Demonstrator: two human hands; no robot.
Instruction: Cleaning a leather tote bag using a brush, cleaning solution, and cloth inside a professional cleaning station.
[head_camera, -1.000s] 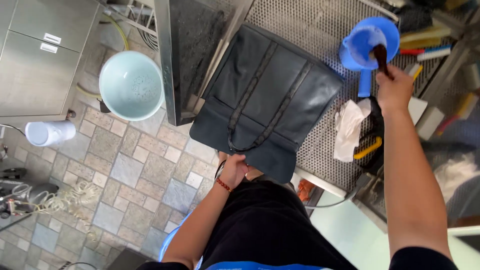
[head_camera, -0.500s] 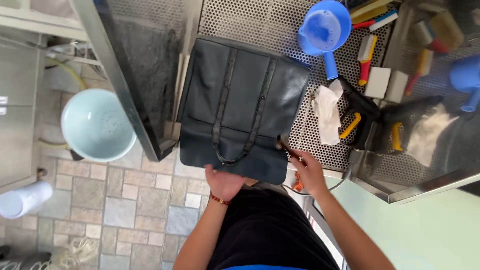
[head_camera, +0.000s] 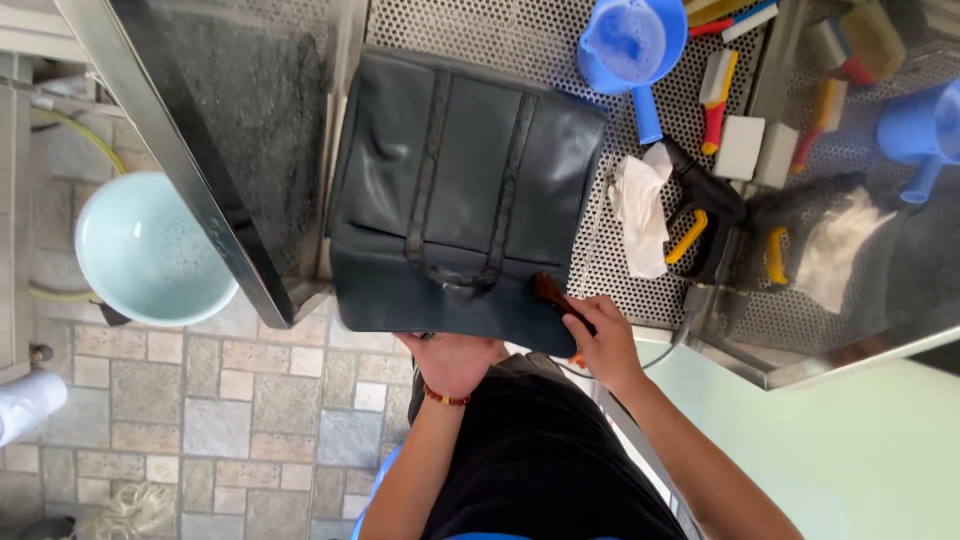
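Dark leather bag (head_camera: 465, 190) lies flat on the perforated metal worktop (head_camera: 480, 30), handles up, its near edge hanging past the worktop's front edge toward the person.

Risks, as judged from this view:
- The overhanging edge rests only on the left hand (head_camera: 452, 358). If that hand lets go or shifts, the bag could slide off onto the tiled floor (head_camera: 230, 420).
- The brush (head_camera: 552, 293) touches the bag near the lower right, close to the handle loop. A hard stroke could snag the handle or push the bag sideways toward the white cloth (head_camera: 640, 210).
- The blue scoop (head_camera: 632, 45) sits at the bag's far right corner, with what looks like suds inside (contents not certain). A push on the bag could knock it over and wet the leather.
- The pale blue basin (head_camera: 150, 250) stands on the floor, well apart to the left; little risk there.

Grip:
- Right hand (head_camera: 603, 345): fingers closed round the brown brush handle, brush tip on the bag's surface.
- Left hand: palm under the near edge, fingers curled up beneath the leather (fingertips hidden). It appears to support or pinch the edge; how tightly, I cannot tell.
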